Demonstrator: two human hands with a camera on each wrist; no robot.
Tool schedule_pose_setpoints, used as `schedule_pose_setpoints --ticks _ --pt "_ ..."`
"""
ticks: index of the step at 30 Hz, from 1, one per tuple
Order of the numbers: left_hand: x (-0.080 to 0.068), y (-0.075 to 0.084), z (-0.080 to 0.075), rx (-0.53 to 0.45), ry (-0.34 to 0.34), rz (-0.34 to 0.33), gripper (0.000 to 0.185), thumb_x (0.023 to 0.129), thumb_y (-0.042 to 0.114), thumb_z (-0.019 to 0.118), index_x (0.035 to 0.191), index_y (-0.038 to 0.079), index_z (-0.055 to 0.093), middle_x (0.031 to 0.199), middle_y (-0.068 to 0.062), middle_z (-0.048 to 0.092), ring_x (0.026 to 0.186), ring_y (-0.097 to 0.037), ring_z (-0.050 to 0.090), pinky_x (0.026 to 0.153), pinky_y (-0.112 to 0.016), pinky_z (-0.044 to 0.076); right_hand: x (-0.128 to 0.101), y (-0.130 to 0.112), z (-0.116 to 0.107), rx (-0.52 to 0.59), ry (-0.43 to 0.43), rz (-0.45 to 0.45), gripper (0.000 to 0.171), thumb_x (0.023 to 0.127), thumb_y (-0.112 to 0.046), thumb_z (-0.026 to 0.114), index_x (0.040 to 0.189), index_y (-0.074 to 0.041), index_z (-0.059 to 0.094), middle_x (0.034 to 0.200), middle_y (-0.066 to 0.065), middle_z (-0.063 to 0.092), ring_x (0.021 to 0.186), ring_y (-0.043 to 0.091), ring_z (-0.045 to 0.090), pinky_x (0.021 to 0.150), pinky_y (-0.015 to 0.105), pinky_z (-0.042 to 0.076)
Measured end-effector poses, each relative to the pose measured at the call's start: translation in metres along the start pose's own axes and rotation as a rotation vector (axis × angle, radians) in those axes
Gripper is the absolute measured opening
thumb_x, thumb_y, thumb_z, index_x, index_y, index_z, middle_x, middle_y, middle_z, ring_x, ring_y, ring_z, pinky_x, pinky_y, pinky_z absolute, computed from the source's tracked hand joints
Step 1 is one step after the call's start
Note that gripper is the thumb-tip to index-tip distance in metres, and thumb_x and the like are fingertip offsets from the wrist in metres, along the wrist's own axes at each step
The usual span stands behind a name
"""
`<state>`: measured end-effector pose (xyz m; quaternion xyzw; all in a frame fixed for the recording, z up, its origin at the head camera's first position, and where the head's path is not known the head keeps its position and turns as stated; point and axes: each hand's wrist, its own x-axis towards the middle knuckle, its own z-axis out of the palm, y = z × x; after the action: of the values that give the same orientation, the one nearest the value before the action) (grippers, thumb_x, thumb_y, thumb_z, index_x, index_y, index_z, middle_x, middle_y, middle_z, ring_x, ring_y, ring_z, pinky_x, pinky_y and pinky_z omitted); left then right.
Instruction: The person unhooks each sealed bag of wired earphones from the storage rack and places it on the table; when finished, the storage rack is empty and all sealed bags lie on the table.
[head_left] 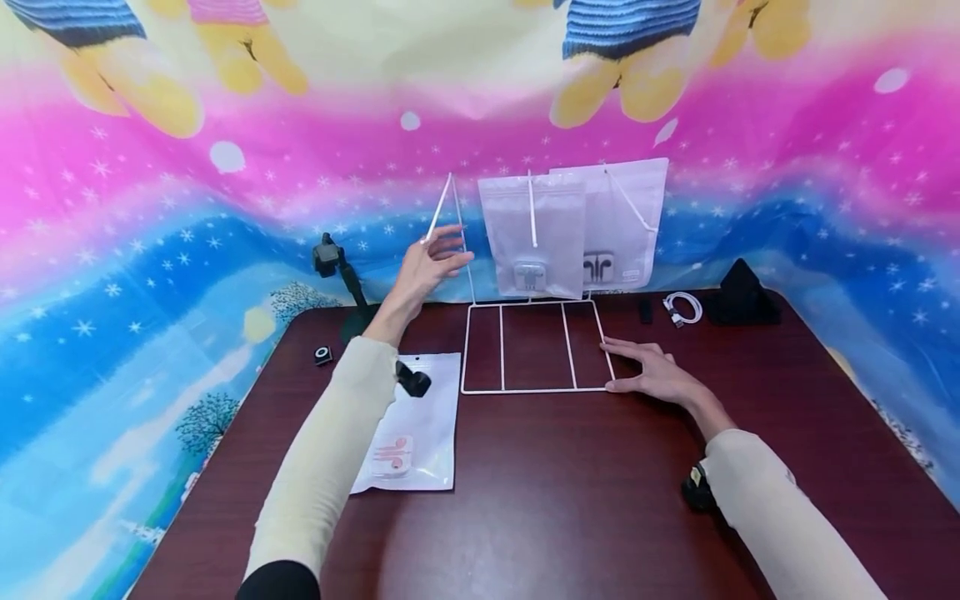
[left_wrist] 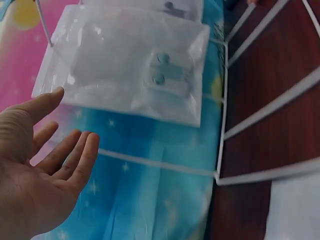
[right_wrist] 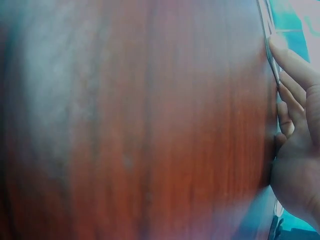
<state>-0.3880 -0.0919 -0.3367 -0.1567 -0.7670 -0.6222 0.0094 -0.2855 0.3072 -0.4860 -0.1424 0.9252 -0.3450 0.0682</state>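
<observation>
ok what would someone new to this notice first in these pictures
A newcomer's eye would likely go first to the bright printed backdrop behind the table. Next comes the white wire rack near the table's far edge, with two earphone bags hanging from it. The left hand is raised by its leftmost prong.

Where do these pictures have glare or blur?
Head view: fairly clear, pale glare on the near tabletop; left wrist view: dim, white wire rack softly blurred, small highlights on the plastic earphone bag; right wrist view: tabletop grain smeared, hazy glare at upper left.
</observation>
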Motion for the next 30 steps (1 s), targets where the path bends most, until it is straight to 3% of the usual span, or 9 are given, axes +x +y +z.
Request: schedule_pose_setpoints --ticks 5,10,16,23,30 --pt "0.021 0.011 0.020 -0.057 -0.017 -0.010 0.071 0.097 0.019 0.075 0.160 0.021 0.041 0.158 -0.015 0.047 0.140 -0.028 0.051 0.110 -0.048 0.048 0.000 -0.001 -0.001 -0.007 0.005 -0.001 0.082 0.091 -0.042 0.079 0.159 -0.015 0.044 0.168 0.013 0.031 0.144 0.043 0.025 0.103 0.064 0.022" --pt "0.034 0.020 0.031 -0.104 0.036 -0.028 0.072 0.099 0.015 0.072 0.161 0.029 0.038 0.161 -0.011 0.043 0.145 -0.029 0.044 0.117 -0.047 0.040 0.000 -0.001 -0.001 -0.008 -0.002 -0.007 0.082 0.091 -0.044 0.079 0.159 -0.015 0.044 0.169 0.012 0.031 0.144 0.044 0.024 0.102 0.063 0.023" --pt "0.041 0.033 0.045 -0.138 0.087 -0.060 0.074 0.098 0.017 0.073 0.161 0.030 0.037 0.161 -0.010 0.044 0.147 -0.025 0.044 0.122 -0.043 0.033 0.000 0.000 -0.001 0.003 -0.001 0.001 0.081 0.092 -0.043 0.078 0.160 -0.016 0.043 0.169 0.012 0.030 0.144 0.043 0.024 0.104 0.064 0.022" --pt "0.039 0.040 0.060 -0.138 0.144 -0.098 0.070 0.101 0.017 0.070 0.161 0.031 0.038 0.146 -0.012 0.057 0.136 -0.026 0.052 0.120 -0.046 0.035 0.000 0.001 0.000 0.008 -0.010 0.005 0.082 0.091 -0.044 0.078 0.160 -0.016 0.042 0.169 0.011 0.030 0.145 0.043 0.024 0.101 0.061 0.023" --pt "0.035 0.047 0.064 -0.142 0.217 -0.084 0.051 0.102 0.014 0.067 0.150 0.025 0.053 0.122 -0.011 0.064 0.112 -0.024 0.061 0.107 -0.043 0.045 0.000 -0.002 0.001 0.007 -0.007 0.001 0.082 0.092 -0.043 0.078 0.160 -0.015 0.042 0.169 0.012 0.030 0.145 0.043 0.023 0.103 0.063 0.022"
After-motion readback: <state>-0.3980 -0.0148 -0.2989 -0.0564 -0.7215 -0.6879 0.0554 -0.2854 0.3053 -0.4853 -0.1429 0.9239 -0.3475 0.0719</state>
